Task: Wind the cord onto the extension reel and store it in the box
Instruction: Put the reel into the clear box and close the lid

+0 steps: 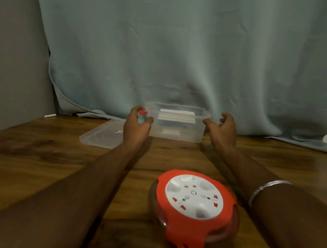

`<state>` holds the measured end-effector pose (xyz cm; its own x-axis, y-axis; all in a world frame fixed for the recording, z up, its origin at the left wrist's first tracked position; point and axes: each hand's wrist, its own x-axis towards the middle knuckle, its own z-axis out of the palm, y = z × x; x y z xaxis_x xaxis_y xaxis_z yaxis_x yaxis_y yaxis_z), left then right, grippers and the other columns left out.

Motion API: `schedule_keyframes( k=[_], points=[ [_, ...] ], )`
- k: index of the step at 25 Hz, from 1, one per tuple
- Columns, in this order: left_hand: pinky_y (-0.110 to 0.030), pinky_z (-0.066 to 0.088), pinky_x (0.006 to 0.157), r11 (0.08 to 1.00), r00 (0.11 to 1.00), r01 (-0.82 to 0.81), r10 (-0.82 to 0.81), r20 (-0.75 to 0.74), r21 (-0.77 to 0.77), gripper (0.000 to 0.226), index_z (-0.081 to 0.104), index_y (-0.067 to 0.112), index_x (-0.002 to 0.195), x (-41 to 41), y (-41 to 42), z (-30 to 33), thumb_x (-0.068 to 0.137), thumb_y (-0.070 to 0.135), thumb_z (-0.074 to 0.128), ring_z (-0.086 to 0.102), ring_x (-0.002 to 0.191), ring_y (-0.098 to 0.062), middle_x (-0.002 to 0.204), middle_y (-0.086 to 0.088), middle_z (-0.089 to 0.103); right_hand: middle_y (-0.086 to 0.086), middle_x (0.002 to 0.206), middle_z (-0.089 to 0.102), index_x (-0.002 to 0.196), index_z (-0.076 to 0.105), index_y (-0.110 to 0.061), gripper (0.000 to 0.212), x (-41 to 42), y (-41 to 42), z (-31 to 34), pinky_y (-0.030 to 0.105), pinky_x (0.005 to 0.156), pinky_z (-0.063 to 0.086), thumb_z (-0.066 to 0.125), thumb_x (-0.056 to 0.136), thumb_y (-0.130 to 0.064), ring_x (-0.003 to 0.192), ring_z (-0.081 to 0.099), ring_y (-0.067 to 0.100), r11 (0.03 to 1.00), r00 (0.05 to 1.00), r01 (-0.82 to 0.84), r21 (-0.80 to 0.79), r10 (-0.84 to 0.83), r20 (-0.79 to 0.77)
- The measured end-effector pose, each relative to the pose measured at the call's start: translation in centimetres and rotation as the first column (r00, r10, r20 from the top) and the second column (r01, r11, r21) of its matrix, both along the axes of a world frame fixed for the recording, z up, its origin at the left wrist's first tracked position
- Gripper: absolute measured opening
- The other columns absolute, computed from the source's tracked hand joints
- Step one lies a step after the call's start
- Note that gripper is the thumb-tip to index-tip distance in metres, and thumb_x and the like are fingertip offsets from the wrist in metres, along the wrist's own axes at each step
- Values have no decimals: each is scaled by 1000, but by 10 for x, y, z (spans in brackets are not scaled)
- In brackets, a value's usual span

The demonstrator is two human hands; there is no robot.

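Reel (193, 207), red with a white socket face, lies flat on the wooden table (36, 162), outside the clear box (176, 123). Left hand (136, 125) and right hand (224, 129), fingers curled open, flank the box; its lid (102, 136) lies beside.

I see the red extension reel (193, 209) with its white socket face lying flat on the near desk (36, 162), cord wound in. The clear box (176, 123) sits upright and open, well beyond it.
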<state>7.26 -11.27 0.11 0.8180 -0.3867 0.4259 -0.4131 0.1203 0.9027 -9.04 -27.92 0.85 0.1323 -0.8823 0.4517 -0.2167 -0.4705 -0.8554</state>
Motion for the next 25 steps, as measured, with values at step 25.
schedule_keyframes(
  k=[25],
  points=[
    [-38, 56, 97, 971, 971, 233, -236, 47, 55, 67, 43, 25, 147, -102, 114, -20, 89, 3, 69, 64, 107, -7, 133, -2, 63, 0, 110, 78, 120, 74, -21, 58, -117, 123, -23, 49, 93, 61, 77, 73, -55, 104, 73, 23, 960, 904, -253, 120, 190, 384]
  ],
)
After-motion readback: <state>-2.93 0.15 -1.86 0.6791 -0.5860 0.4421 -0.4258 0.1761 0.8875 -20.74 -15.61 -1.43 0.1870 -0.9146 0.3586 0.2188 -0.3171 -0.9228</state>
